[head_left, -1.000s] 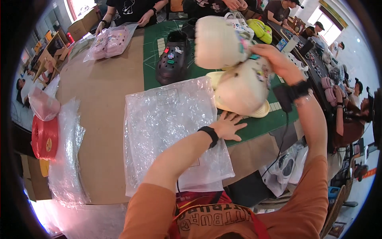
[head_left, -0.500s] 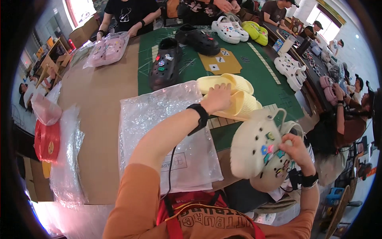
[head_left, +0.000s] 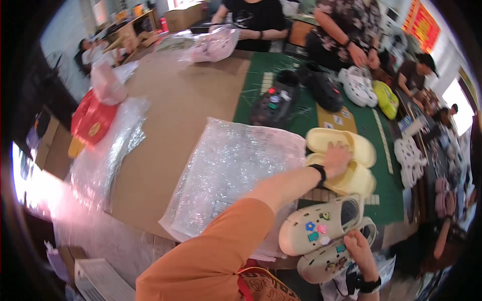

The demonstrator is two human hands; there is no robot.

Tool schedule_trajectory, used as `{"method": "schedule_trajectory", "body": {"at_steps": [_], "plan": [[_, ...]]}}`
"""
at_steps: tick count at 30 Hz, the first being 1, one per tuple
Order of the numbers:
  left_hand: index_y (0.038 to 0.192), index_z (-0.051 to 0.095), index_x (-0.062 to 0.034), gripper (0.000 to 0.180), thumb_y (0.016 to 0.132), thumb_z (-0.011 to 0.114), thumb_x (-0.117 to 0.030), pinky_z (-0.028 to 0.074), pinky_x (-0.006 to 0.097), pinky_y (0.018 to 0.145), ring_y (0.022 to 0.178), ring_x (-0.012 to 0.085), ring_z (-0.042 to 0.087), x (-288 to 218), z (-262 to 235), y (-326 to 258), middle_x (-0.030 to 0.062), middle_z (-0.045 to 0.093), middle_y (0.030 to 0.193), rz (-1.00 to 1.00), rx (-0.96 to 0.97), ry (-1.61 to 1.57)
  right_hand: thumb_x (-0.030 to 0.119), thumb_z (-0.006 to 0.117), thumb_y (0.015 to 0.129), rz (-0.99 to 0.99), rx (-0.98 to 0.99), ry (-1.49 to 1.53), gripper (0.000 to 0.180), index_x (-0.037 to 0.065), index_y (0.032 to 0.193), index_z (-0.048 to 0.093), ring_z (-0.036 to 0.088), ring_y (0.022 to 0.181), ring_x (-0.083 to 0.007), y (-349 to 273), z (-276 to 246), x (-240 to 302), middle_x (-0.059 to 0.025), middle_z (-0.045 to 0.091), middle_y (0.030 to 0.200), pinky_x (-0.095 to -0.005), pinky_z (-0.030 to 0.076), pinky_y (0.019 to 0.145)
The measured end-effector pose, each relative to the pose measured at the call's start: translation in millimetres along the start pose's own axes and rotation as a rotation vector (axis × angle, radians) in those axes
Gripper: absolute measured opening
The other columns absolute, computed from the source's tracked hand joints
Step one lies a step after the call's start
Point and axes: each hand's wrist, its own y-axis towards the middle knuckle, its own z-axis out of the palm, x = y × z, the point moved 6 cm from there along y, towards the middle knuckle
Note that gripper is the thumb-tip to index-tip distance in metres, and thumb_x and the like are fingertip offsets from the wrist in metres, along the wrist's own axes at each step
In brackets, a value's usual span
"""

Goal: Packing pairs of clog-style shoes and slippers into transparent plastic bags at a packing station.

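Observation:
My left hand (head_left: 337,158) lies on a pair of pale yellow slides, its fingers spread between the far slide (head_left: 361,146) and the near slide (head_left: 359,181). At the table's near edge, my right hand (head_left: 359,251) grips a pair of beige clogs by their side. The upper clog (head_left: 300,232) and the lower clog (head_left: 315,265) both carry colourful charms, with toes pointing left. Left of the slides, under my left forearm, a clear plastic bag (head_left: 236,155) is spread flat.
Black clogs (head_left: 275,108), white clogs (head_left: 357,86) and lime-green clogs (head_left: 385,99) stand on the green mat (head_left: 389,200). A stack of clear bags (head_left: 108,160) and a red bundle (head_left: 94,118) lie at the left edge. Across the table, a person handles a bagged pair (head_left: 216,45).
The view has turned left. My right hand has tilted the beige clogs so that their tops and openings show more. My left hand stays on the yellow slides.

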Motion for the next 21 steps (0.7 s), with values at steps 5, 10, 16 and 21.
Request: {"method": "schedule_trajectory", "body": {"at_steps": [5, 10, 16, 21], "plan": [[0.076, 0.054, -0.0034, 0.019, 0.075, 0.058, -0.022, 0.035, 0.042, 0.072, 0.084, 0.0314, 0.047, -6, -112, 39, 0.0132, 0.051, 0.083, -0.010, -0.443, -0.388, 0.021, 0.064, 0.078, -0.006, -0.048, 0.148, 0.027, 0.005, 0.087, 0.045, 0.042, 0.055, -0.0060, 11, 9, -5, -0.0005, 0.047, 0.066, -0.0202, 0.032, 0.047], [0.078, 0.059, -0.0048, 0.015, 0.072, 0.057, -0.018, 0.037, 0.043, 0.073, 0.086, 0.0309, 0.048, 76, -231, 63, 0.0148, 0.054, 0.085, -0.075, -0.541, -0.127, 0.009, 0.057, 0.079, -0.065, -0.098, 0.171, 0.019, 0.006, 0.093, 0.045, 0.044, 0.071, -0.0066, 3, 5, -7, -0.0010, 0.048, 0.083, -0.0196, 0.037, 0.062], [0.095, 0.062, -0.0063, 0.027, 0.076, 0.054, -0.025, 0.039, 0.050, 0.082, 0.099, 0.0339, 0.052, 288, -279, 22, 0.0177, 0.057, 0.104, -0.500, -0.456, 0.220, 0.008, 0.059, 0.077, -0.107, -0.007, 0.018, 0.038, 0.000, 0.113, 0.048, 0.049, 0.088, -0.0109, 9, 3, -3, -0.0062, 0.053, 0.101, -0.0228, 0.041, 0.074], [0.100, 0.057, 0.0008, 0.032, 0.075, 0.055, -0.020, 0.042, 0.048, 0.084, 0.101, 0.0398, 0.052, 379, -263, -3, 0.0219, 0.057, 0.103, -0.659, -0.220, 0.047, 0.013, 0.064, 0.076, 0.073, 0.193, -0.024, 0.030, -0.002, 0.102, 0.058, 0.053, 0.085, -0.0088, 18, 10, 8, -0.0044, 0.060, 0.091, -0.0227, 0.043, 0.074]]}}
